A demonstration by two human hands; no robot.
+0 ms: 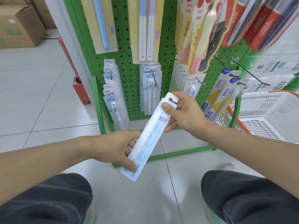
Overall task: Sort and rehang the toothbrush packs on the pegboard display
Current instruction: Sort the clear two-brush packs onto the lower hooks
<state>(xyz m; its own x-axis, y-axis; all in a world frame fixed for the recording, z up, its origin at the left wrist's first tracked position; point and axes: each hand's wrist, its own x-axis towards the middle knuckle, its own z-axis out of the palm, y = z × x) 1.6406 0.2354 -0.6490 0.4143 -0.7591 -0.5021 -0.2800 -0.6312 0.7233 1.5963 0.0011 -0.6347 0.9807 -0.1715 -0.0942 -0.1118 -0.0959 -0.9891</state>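
Note:
A long pale-blue toothbrush pack [149,137] is held slantwise in front of the green pegboard [127,65], its back side toward me and its hang hole at the upper right. My left hand [118,148] grips its lower end, thumb on the printed face. My right hand [182,113] pinches its top end just below the hang hole. Similar pale-blue packs hang on a left hook [111,94] and a middle hook [151,88]. More packs hang at the lower right [224,97].
A white plastic basket with an orange rim [267,113] stands to the right of the display. The stand's green floor bar [181,152] runs under my hands. Cardboard boxes [19,26] sit at the far left. My knees fill the bottom corners.

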